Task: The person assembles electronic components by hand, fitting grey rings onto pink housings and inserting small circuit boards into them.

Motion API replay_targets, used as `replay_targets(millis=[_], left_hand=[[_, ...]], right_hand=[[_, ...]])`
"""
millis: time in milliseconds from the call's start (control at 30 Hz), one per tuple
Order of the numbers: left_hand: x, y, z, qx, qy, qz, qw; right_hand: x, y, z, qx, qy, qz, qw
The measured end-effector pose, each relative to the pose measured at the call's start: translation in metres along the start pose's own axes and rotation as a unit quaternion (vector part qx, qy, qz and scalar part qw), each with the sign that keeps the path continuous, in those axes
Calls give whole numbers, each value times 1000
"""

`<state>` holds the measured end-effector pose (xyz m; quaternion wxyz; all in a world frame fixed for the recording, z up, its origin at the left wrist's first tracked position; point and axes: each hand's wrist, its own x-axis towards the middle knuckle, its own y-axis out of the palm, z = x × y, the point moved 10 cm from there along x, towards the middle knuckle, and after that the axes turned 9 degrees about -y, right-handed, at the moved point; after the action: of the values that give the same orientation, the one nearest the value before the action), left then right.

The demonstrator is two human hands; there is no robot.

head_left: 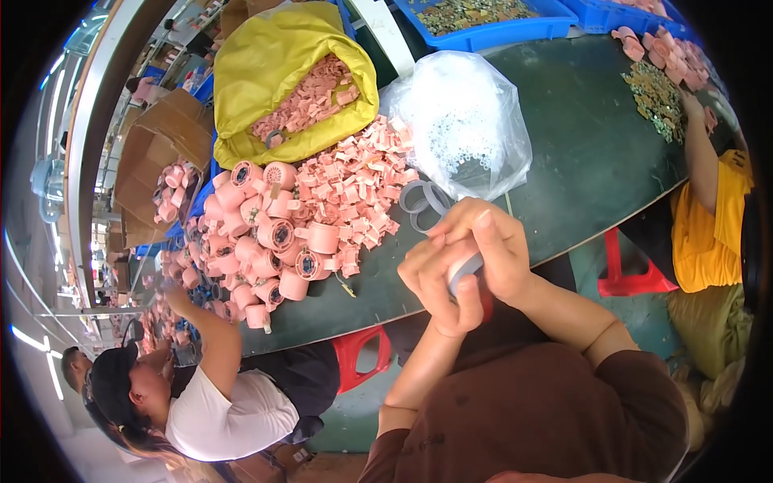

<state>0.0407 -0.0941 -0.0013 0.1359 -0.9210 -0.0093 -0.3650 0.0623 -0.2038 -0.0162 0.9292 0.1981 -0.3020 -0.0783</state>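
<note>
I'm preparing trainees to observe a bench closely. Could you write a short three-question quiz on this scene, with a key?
1. True or false: the yellow bag lies open, with small pink pieces showing inside.

2. Which things lie on the table beside the clear plastic bag, close to the hands?
A) scissors
B) rings
C) screwdrivers

3. Fill in the colour: the left hand and right hand together hold a pink part and a ____ band.

Key: 1 true; 2 B; 3 grey.
</note>
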Motion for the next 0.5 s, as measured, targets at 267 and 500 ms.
replay_targets(millis=[267, 500], left_hand=[[-12, 0, 77, -512, -407, -53, 755], [-33, -11, 100, -563, -456, -111, 680]], right_hand=[[-8, 17, -15, -110, 47, 82, 989], [-19, 44, -27, -243, 39, 127, 961]])
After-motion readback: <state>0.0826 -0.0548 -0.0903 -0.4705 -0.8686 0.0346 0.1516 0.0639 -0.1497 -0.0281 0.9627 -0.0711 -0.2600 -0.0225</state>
